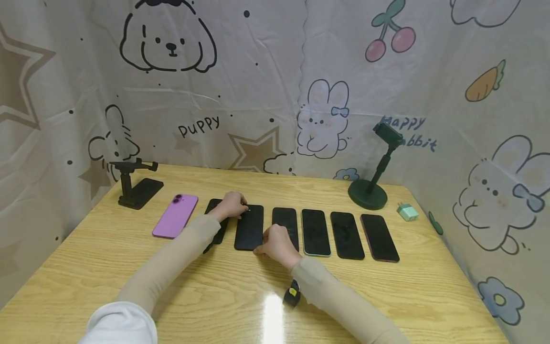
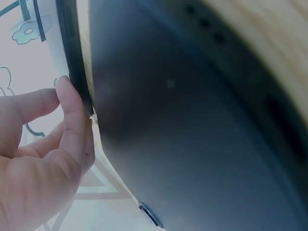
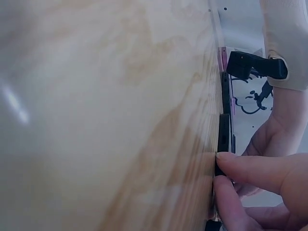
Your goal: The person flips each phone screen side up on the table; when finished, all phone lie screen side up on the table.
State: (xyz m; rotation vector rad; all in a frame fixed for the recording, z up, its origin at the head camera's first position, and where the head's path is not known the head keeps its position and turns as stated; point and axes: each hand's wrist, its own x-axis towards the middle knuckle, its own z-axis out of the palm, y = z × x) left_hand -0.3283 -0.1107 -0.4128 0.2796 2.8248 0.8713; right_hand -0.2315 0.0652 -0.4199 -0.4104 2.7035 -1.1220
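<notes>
A black smartphone point(image 1: 249, 229) lies on the table between the two hands. My left hand point(image 1: 232, 205) holds its upper left corner, and in the left wrist view the left fingertips point(image 2: 65, 86) touch the end of a dark phone edge. At the lower right corner, my right hand point(image 1: 277, 243) pinches the same phone; the right wrist view has thumb and finger point(image 3: 255, 171) against its dark edge. Another black phone point(image 1: 221, 231) is partly covered by the left forearm and looms large in the left wrist view. The right hand partly hides a third black phone point(image 1: 287, 217).
Further right lie three dark phones, including one with a light frame point(image 1: 315, 232). A purple phone point(image 1: 176, 216) lies back up at left, near a black phone stand point(image 1: 129, 186). A dark green stand point(image 1: 368, 193) and a pale green charger point(image 1: 407, 211) stand at back right.
</notes>
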